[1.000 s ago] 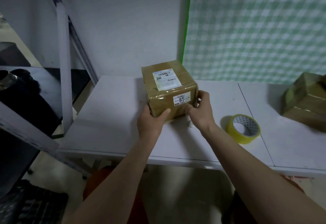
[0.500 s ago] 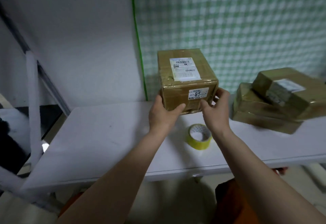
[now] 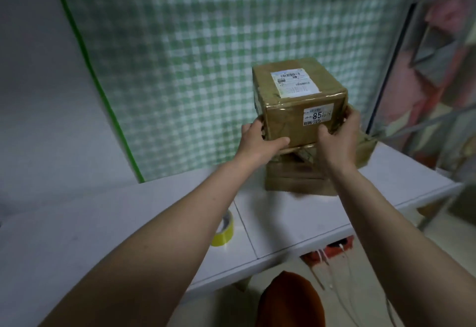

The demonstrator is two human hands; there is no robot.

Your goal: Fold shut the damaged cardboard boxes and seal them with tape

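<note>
Leftward, low in frame: yellow tape roll (image 3: 223, 229) on the white table (image 3: 144, 213), half hidden by the forearm. Green gingham sheet (image 3: 206, 43) behind. Centre-right: taped cardboard box (image 3: 296, 110), cube-shaped, glossy, two white labels, held above stacked parcels (image 3: 296, 174). Left hand (image 3: 260, 144) grips its lower left corner, thumb across the front; right hand (image 3: 340, 136) curls round its lower right edge.

Tape roll (image 3: 224, 230) half hidden behind left forearm. Stacked boxes (image 3: 296, 176) below held box (image 3: 298, 100) mostly covered, blurred. Label (image 3: 295, 82) print too small to read. Right side of scene motion-blurred.
</note>
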